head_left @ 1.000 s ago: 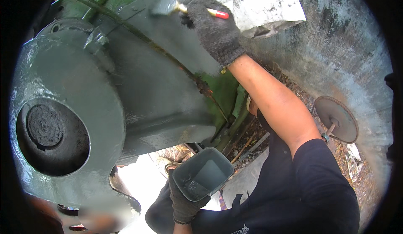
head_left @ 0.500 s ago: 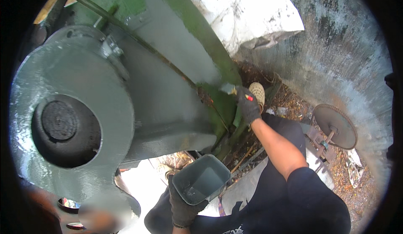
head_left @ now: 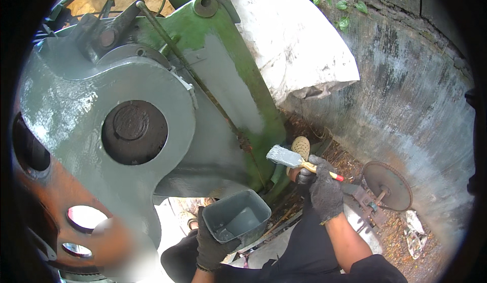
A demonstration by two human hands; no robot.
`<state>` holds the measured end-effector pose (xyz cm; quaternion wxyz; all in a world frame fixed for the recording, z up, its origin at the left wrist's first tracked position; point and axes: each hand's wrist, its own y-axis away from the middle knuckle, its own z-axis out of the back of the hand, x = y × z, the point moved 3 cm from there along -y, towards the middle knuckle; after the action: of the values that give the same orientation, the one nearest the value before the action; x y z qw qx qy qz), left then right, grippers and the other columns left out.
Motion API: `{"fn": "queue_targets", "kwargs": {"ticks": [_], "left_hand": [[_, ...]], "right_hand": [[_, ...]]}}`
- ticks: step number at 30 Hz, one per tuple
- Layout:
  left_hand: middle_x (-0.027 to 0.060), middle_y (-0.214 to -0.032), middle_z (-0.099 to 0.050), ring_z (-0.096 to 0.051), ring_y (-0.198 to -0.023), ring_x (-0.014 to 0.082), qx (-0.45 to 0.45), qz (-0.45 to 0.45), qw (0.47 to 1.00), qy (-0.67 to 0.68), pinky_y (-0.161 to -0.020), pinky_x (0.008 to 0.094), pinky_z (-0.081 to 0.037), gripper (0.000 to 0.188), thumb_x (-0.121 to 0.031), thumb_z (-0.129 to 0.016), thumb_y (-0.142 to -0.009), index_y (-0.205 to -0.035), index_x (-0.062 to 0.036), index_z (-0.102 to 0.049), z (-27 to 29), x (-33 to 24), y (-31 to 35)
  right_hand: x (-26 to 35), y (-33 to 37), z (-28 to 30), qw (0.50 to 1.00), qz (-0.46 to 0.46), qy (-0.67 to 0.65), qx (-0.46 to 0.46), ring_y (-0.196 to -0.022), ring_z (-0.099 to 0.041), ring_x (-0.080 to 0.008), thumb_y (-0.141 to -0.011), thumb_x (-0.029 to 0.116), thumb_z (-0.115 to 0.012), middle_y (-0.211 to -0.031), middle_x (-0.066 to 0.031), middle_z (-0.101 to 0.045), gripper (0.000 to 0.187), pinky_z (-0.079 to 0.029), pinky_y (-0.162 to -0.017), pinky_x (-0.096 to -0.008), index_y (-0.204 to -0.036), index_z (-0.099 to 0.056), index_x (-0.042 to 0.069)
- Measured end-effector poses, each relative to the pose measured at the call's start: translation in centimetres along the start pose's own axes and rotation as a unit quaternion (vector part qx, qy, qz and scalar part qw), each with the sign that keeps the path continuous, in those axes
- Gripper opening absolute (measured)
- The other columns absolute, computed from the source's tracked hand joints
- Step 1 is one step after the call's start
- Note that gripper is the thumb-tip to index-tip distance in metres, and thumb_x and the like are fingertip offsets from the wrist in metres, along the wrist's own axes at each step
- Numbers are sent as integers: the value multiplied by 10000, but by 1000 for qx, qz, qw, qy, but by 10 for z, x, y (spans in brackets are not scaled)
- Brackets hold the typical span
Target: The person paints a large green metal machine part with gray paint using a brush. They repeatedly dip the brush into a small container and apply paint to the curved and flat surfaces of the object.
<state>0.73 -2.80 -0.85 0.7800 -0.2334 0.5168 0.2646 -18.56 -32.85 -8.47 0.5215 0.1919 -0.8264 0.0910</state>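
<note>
My right hand (head_left: 325,189), in a dark glove, grips a paintbrush (head_left: 309,164) by its wooden, red-tipped handle. Grey paint coats the bristles, which point left and stand apart from the machine. Low in the middle, my gloved left hand (head_left: 214,246) is wrapped round the side of a grey plastic container (head_left: 237,217) with some grey paint in its bottom. Left of the brush stands a big machine part (head_left: 190,146), freshly grey over much of its face, with a green strip (head_left: 238,70) along its right edge. A thin rod (head_left: 203,87) runs slantwise across it.
A rounded grey machine casing (head_left: 66,110) with a round opening fills the left, above an orange-brown part (head_left: 56,191). A white sheet (head_left: 294,44) hangs behind. At right are a weathered wall (head_left: 406,105), a rusty disc (head_left: 388,185) and leaf-strewn ground (head_left: 426,262).
My right hand has drawn the brush back from the green surface, down and towards me. The view has shifted, showing more of the machine's top. My left hand still holds the container.
</note>
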Motion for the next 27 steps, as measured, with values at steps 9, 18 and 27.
{"fn": "queue_targets", "kwargs": {"ticks": [9, 18, 27], "left_hand": [[148, -1538, -564, -599, -1379, 269, 66, -21, 998, 8, -1147, 441, -520, 1303, -296, -1067, -643, -1658, -25, -297, -28, -22, -14], [176, -1534, -551, -593, -1378, 314, 172, 45, 983, -46, -1158, 459, -496, 1358, -399, -1062, -608, -1641, -4, -274, -8, -44, -13], [166, -1430, -627, -655, -1279, 320, 106, -34, 984, -139, -1083, 457, -534, 1246, -440, -1054, -576, -1551, -7, -412, -21, -56, -18]], "right_hand": [[-45, 27, -58, 969, -165, -181, 25, -1019, -724, -237, -1143, 388, -575, -1165, -111, -713, 415, -613, -930, -398, -1456, -587, 115], [48, 36, -93, 961, -194, -194, -23, -881, -705, -174, -1082, 427, -638, -1012, -74, -704, 379, -588, -796, -339, -1305, -677, 124], [52, 30, -72, 893, -150, -402, 137, -1253, -676, -331, -1163, 283, -494, -1426, -202, -645, 480, -579, -1097, -482, -1583, -494, 53]]}}
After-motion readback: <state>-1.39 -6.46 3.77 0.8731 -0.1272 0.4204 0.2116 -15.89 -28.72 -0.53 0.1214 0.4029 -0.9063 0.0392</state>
